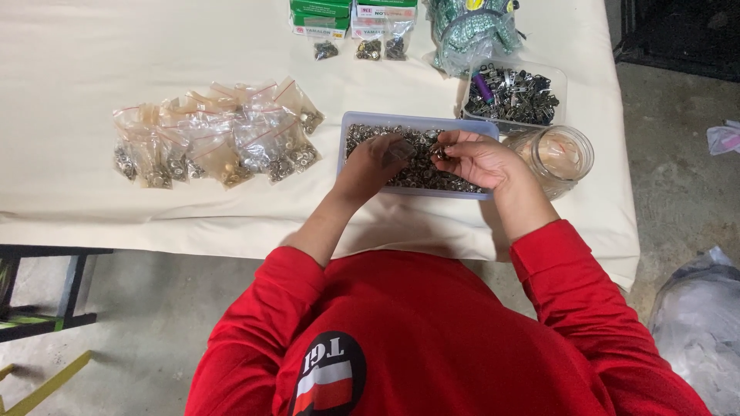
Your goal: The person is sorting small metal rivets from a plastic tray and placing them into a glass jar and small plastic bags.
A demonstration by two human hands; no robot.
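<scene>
Sorting through a shallow lavender tray (pixel 348 123) of small silver metal fasteners (pixel 420 173), the person in red sleeves works with both hands over the tray, which sits near the table's front edge at the centre of the view. The left hand (pixel 375 159) is curled, fingers bent down into the heap; whether it pinches a piece cannot be told. The right hand (pixel 478 158) is half closed, thumb and forefinger drawn together at its 9 o'clock side on what looks like one small fastener, too tiny to confirm. At 9 o'clock from the tray lies a cluster of small zip bags (pixel 216 135), already filled with metal parts; judged from these, a good share of the bagging is done, while the tray remains well stocked, so much appears left. At 3 o'clock stands a clear glass jar (pixel 556 156), its contents indistinct. At 1 o'clock a clear tub (pixel 512 96) holds darker metal clips with a purple object among them. At 12 o'clock, partly cut off by the top edge, are green and white boxes (pixel 351 15), three small bags (pixel 370 49) and a patterned green bundle (pixel 470 31). The cream tablecloth (pixel 116 54) covers the table.
</scene>
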